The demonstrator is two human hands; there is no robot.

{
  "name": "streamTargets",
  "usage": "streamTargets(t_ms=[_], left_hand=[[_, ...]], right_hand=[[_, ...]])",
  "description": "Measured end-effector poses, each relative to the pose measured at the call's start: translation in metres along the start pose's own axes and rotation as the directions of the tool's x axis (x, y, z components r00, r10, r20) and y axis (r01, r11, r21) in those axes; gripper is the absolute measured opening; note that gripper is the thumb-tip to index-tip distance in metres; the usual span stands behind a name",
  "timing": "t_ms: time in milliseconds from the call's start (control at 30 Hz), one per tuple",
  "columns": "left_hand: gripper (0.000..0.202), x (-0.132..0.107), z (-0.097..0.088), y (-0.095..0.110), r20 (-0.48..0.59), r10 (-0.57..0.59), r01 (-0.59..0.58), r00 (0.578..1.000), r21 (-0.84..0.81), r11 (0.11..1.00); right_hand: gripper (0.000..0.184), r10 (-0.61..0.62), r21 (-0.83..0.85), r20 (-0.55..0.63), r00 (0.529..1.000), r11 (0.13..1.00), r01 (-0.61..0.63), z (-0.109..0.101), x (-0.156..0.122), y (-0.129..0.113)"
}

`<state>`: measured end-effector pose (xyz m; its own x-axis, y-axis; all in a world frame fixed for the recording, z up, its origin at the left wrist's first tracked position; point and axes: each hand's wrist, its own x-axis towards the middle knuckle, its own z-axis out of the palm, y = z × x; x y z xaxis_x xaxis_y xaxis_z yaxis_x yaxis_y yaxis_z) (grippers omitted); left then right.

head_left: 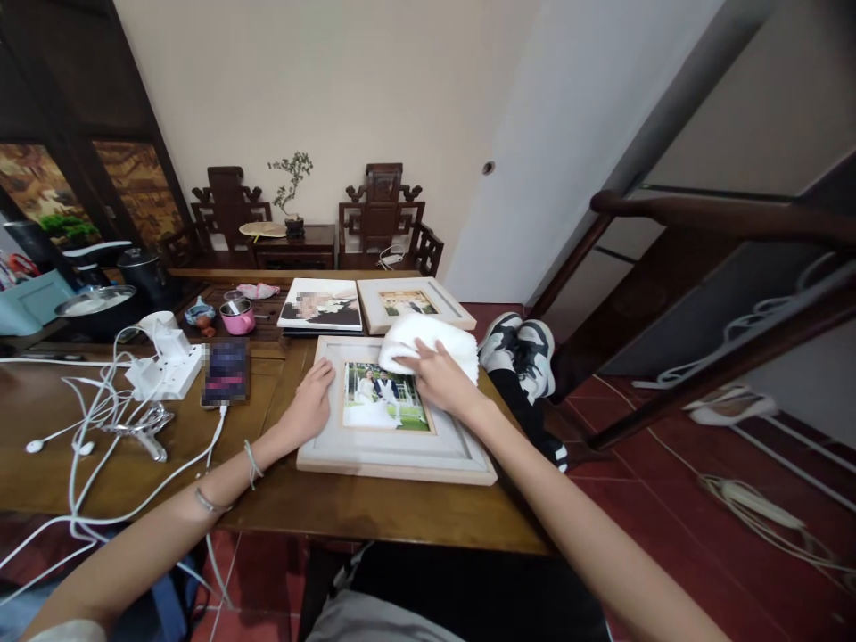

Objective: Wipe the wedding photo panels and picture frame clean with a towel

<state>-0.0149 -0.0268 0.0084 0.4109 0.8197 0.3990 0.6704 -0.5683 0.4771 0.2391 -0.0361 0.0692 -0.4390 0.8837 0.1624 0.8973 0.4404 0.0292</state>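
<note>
A pale wooden picture frame (394, 465) lies flat on the table, with a wedding photo (388, 401) behind its wide light mat. My left hand (313, 406) grips the frame's left edge, its fingertips resting on the rim. In my right hand (445, 379) is a white cloth (428, 337), bunched under the fingers over the frame's upper right part. The cloth covers that corner of the frame and hangs past its right side.
Behind lie a second framed photo (441, 299) and a white-edged photo panel (319, 303). To the left are a phone (226, 374) on a cable, a power strip (175, 370), tangled white cables and a pink cup (237, 316). Someone's sneakers (518, 348) are by the table's right edge.
</note>
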Motion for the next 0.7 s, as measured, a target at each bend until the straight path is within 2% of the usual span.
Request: streamTargets(t_ms=[100,233,300,367,467,567,700], left_hand=[[0.049,0.0,0.002,-0.001,-0.019,0.006,-0.007,1.0,-0.02,1.0],[0.049,-0.002,0.003,0.001,-0.012,-0.022,0.022,1.0,-0.014,1.0],[0.047,-0.003,0.003,0.003,0.009,-0.026,0.026,1.0,0.007,1.0],[0.044,-0.004,0.0,0.006,0.037,-0.027,0.025,0.999,0.037,0.999],[0.042,-0.003,-0.007,0.015,0.111,-0.051,0.044,0.993,0.069,0.997],[0.043,-0.002,-0.014,0.022,0.186,-0.079,0.064,0.979,0.087,0.994],[0.044,-0.002,-0.015,0.022,0.184,-0.079,0.065,0.98,0.08,0.995]], right_hand=[[0.064,-0.089,0.044,0.063,0.994,0.995,0.086,-0.009,-0.028,-0.019],[0.069,-0.139,0.18,0.177,0.974,0.978,0.107,-0.033,-0.09,-0.054],[0.072,-0.165,0.267,0.19,0.968,0.957,0.111,-0.04,-0.111,-0.065],[0.074,-0.19,0.327,0.155,0.969,0.936,0.132,-0.038,-0.117,-0.068],[0.071,-0.171,0.3,0.07,0.983,0.943,0.142,-0.022,-0.097,-0.057],[0.069,-0.147,0.198,0.011,0.989,0.97,0.142,-0.004,-0.056,-0.031],[0.071,-0.077,0.055,-0.062,0.995,0.995,0.08,0.007,-0.003,0.003]])
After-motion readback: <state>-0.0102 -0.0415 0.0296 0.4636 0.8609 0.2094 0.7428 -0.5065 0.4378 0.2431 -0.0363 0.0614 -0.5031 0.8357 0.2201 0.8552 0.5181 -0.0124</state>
